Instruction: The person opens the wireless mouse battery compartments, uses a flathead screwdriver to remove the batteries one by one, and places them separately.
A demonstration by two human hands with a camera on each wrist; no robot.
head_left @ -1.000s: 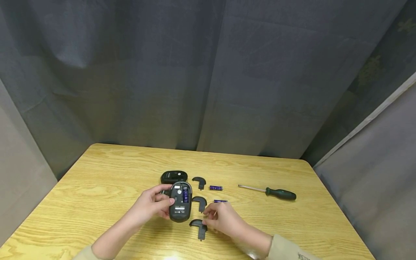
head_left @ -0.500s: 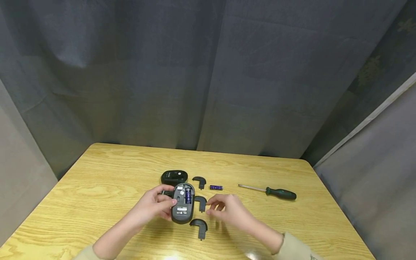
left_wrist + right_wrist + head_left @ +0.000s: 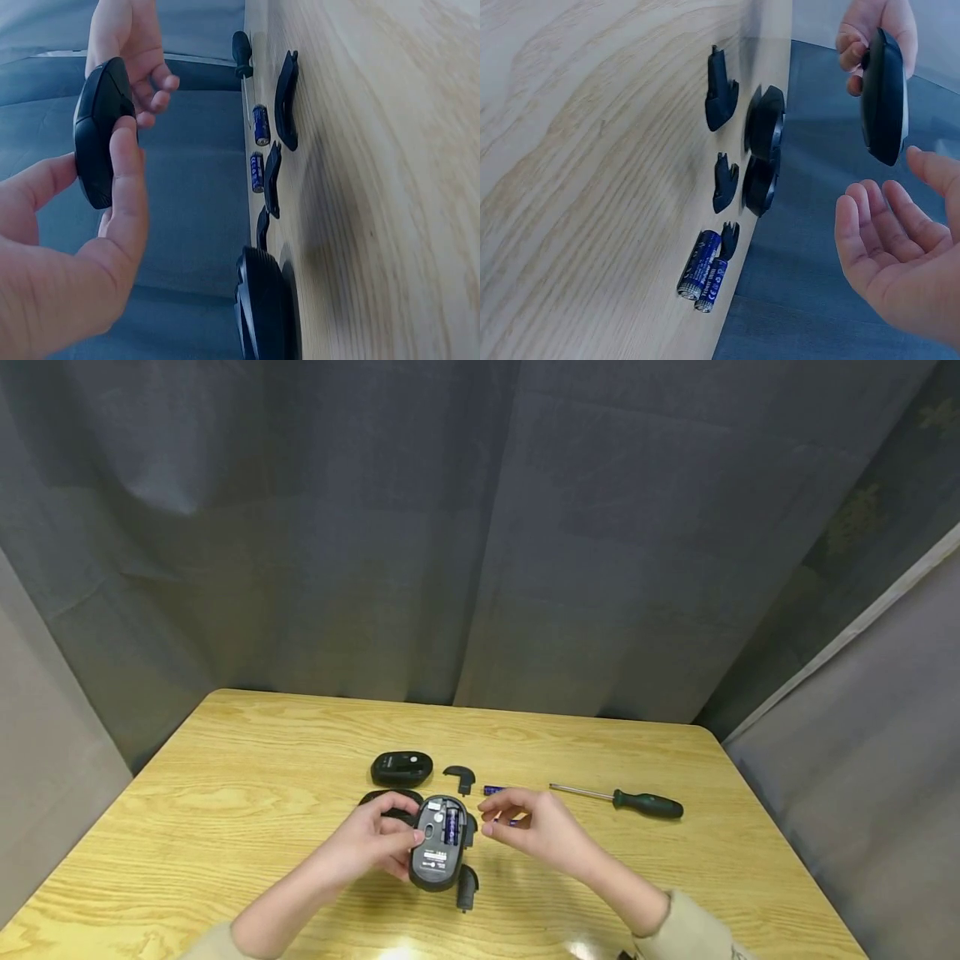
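A black computer mouse (image 3: pixel 433 862) is held underside up above the table by my left hand (image 3: pixel 367 839), thumb on its base. A blue battery (image 3: pixel 452 828) lies in the mouse's uncovered compartment. My right hand (image 3: pixel 543 828) hovers just right of the mouse, apart from it. The right wrist view shows that hand (image 3: pixel 907 262) with fingers loosely bent and nothing in them. Below, three black battery covers (image 3: pixel 721 90) lie in a column, two partly hidden by the mouse in the head view. Two loose blue batteries (image 3: pixel 700 264) rest beside the covers.
Two more black mice (image 3: pixel 402 769) lie on the wooden table (image 3: pixel 285 760), behind the held one. A screwdriver (image 3: pixel 648 804) with a dark green handle is at the right. Grey curtains (image 3: pixel 360 568) hang behind the table.
The left hand has shifted the mouse right and slightly nearer. My right hand has risen away from the nearest cover toward the loose batteries, its fingers partly covering them.
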